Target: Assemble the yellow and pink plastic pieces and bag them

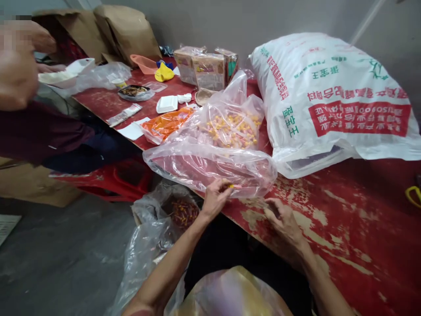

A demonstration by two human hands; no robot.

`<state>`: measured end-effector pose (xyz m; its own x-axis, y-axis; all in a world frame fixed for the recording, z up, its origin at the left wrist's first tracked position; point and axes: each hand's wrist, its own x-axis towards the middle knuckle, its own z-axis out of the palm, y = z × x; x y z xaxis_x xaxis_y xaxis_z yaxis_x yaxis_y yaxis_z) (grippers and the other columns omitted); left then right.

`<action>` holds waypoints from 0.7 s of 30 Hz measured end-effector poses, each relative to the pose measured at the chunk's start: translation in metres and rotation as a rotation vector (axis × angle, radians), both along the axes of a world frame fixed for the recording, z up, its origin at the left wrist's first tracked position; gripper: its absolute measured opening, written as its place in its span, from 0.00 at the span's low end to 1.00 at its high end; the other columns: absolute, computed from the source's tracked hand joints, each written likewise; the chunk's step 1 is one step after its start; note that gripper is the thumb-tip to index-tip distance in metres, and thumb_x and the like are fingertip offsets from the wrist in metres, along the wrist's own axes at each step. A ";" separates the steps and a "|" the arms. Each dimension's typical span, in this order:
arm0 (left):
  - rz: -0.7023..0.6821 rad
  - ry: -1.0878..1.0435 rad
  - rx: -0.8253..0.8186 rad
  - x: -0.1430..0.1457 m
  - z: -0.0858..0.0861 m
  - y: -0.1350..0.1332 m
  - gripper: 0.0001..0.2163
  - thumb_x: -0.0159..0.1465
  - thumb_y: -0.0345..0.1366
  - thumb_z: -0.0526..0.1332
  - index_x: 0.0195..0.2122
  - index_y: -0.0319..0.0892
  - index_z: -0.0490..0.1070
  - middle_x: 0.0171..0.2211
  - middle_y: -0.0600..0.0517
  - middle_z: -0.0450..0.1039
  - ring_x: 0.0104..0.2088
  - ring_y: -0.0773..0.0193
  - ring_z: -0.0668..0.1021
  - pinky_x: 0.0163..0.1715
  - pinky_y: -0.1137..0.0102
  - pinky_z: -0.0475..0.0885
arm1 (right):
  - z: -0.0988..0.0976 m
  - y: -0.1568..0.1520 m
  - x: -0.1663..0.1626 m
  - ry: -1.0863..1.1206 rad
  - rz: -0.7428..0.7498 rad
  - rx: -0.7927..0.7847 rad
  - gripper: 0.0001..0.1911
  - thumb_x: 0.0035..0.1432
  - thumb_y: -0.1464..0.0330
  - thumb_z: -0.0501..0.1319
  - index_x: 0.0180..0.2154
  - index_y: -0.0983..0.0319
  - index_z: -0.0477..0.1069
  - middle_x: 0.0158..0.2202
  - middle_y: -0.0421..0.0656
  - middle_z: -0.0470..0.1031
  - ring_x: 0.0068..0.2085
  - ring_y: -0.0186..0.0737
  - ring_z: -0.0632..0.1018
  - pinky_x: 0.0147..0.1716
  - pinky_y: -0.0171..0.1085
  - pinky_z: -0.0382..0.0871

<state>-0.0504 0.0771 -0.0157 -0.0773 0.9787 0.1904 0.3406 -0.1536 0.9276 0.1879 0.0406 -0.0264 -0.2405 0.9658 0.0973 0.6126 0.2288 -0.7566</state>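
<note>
We see left hand [215, 197] pinching small yellow piece [232, 186] against clear bag [210, 164] at table [362, 210] edge, piece mostly hidden by fingers. Right hand [283, 219] rests on table just beside, fingers curled; grip we cannot tell. Floor bag [180, 213] contents too blurred to make out.

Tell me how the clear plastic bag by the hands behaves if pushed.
The clear plastic bag looks thin and wrinkled, so it would likely crumple, not slide. It seems nearly empty, so probably light. The worn red table may snag it.
</note>
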 end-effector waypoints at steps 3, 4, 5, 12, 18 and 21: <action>-0.080 -0.307 -0.130 0.030 -0.002 -0.032 0.06 0.55 0.35 0.63 0.33 0.40 0.75 0.32 0.51 0.72 0.33 0.66 0.74 0.34 0.73 0.70 | 0.009 -0.002 -0.008 0.017 0.093 0.037 0.12 0.59 0.66 0.53 0.44 0.60 0.68 0.42 0.45 0.75 0.43 0.42 0.75 0.43 0.40 0.68; -0.085 -0.385 -0.182 0.040 -0.004 -0.039 0.07 0.54 0.35 0.64 0.34 0.40 0.75 0.32 0.51 0.72 0.33 0.66 0.74 0.35 0.73 0.70 | 0.011 -0.004 -0.008 0.019 0.106 0.038 0.12 0.59 0.67 0.53 0.44 0.59 0.68 0.42 0.44 0.74 0.43 0.41 0.75 0.43 0.39 0.68; -0.083 -0.450 -0.229 0.049 -0.006 -0.045 0.08 0.53 0.35 0.64 0.34 0.40 0.75 0.31 0.52 0.73 0.32 0.65 0.75 0.35 0.73 0.70 | 0.012 -0.007 -0.008 0.018 0.111 0.038 0.12 0.60 0.67 0.53 0.44 0.59 0.67 0.42 0.44 0.74 0.42 0.41 0.75 0.43 0.39 0.68; -0.114 -0.579 -0.374 0.090 -0.015 -0.072 0.13 0.60 0.39 0.57 0.42 0.39 0.75 0.38 0.49 0.76 0.39 0.61 0.76 0.42 0.68 0.71 | 0.002 -0.033 -0.009 -0.302 0.039 0.252 0.13 0.63 0.65 0.49 0.37 0.63 0.70 0.31 0.46 0.74 0.30 0.39 0.75 0.30 0.35 0.65; -0.360 -0.328 -0.299 0.108 -0.013 -0.070 0.13 0.61 0.33 0.54 0.42 0.40 0.76 0.39 0.47 0.74 0.40 0.60 0.75 0.45 0.66 0.70 | 0.000 -0.040 0.019 -0.410 -0.053 0.243 0.14 0.63 0.63 0.49 0.36 0.62 0.70 0.28 0.45 0.75 0.28 0.39 0.75 0.27 0.34 0.63; -0.480 -0.114 -0.202 0.110 -0.018 -0.064 0.13 0.59 0.29 0.55 0.42 0.40 0.76 0.45 0.44 0.71 0.47 0.56 0.73 0.51 0.61 0.67 | 0.015 -0.033 0.050 -0.607 0.031 0.028 0.11 0.60 0.64 0.52 0.36 0.58 0.71 0.24 0.41 0.74 0.24 0.39 0.74 0.23 0.34 0.60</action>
